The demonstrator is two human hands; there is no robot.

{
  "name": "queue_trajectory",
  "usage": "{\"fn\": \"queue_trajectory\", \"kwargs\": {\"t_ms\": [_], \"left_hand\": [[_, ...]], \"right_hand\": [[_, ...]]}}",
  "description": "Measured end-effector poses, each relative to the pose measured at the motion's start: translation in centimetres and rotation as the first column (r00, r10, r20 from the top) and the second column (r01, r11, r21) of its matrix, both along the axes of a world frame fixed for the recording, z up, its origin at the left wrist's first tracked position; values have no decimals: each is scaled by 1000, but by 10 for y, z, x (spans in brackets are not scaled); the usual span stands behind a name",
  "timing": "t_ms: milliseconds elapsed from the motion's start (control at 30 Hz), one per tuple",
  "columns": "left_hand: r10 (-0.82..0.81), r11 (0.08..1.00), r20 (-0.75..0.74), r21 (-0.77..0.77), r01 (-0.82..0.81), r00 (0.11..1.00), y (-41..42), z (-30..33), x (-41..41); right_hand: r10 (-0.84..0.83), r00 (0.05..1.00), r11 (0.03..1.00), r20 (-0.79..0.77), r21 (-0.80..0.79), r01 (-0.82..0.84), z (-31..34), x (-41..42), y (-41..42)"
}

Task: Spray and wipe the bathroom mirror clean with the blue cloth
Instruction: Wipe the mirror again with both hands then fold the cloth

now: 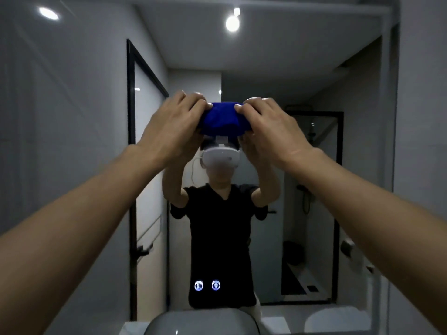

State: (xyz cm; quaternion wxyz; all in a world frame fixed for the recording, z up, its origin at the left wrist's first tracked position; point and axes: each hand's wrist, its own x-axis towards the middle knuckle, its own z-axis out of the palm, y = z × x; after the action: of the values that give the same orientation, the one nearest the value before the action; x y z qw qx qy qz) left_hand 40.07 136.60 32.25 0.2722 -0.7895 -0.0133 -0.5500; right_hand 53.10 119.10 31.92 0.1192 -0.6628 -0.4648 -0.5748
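The bathroom mirror (266,68) fills most of the view and reflects a person in a black shirt with a white headset. A blue cloth (222,120) is bunched up at the mirror's middle, at head height. My left hand (173,124) grips its left end with curled fingers. My right hand (268,126) grips its right end the same way. Both arms reach straight forward and up. Whether the cloth touches the glass cannot be told. No spray bottle is in view.
Two lit round touch buttons (207,285) glow low on the mirror. A grey basin edge (200,321) shows at the bottom centre, with a white countertop (275,325) beside it. The mirror's right frame edge (394,141) meets a pale wall.
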Motion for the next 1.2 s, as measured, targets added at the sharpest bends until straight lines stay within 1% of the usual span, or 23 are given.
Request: {"fn": "queue_trajectory", "kwargs": {"t_ms": [100, 200, 300, 433, 567, 633, 767, 900, 1000, 1200], "left_hand": [[53, 998, 51, 32, -55, 997, 0, 38, 5], [64, 997, 86, 36, -68, 994, 2, 76, 9], [28, 999, 120, 16, -30, 992, 3, 109, 16], [-17, 1000, 140, 3, 17, 990, 5, 139, 25], [11, 999, 138, 35, -16, 990, 7, 159, 23], [24, 999, 136, 26, -28, 990, 6, 167, 22], [5, 1000, 151, -13, -3, 989, 5, 174, 20], [1, 999, 147, -32, 4, 989, 9, 183, 16], [-21, 998, 129, -49, 28, 991, 13, 188, 12], [-45, 997, 133, -53, 52, 990, 35, 194, -1]], "right_hand": [[-16, 999, 999, 33, 39, 14, 39, 1, 2], [-35, 998, 997, 59, 67, 31, 75, 4, 8], [-36, 997, 993, 66, 116, 28, 107, 7, 16], [-84, 995, 976, 61, 205, 70, 138, 11, 28], [-114, 989, 974, 94, 208, 93, 159, 10, 29], [-122, 988, 974, 91, 203, 102, 168, 10, 28], [-98, 992, 976, 79, 205, 80, 177, 7, 33], [-84, 991, 974, 105, 221, 59, 187, 8, 39], [-57, 994, 966, 92, 258, 32, 187, 5, 48], [-36, 997, 965, 66, 261, 18, 189, -11, 70]]}}
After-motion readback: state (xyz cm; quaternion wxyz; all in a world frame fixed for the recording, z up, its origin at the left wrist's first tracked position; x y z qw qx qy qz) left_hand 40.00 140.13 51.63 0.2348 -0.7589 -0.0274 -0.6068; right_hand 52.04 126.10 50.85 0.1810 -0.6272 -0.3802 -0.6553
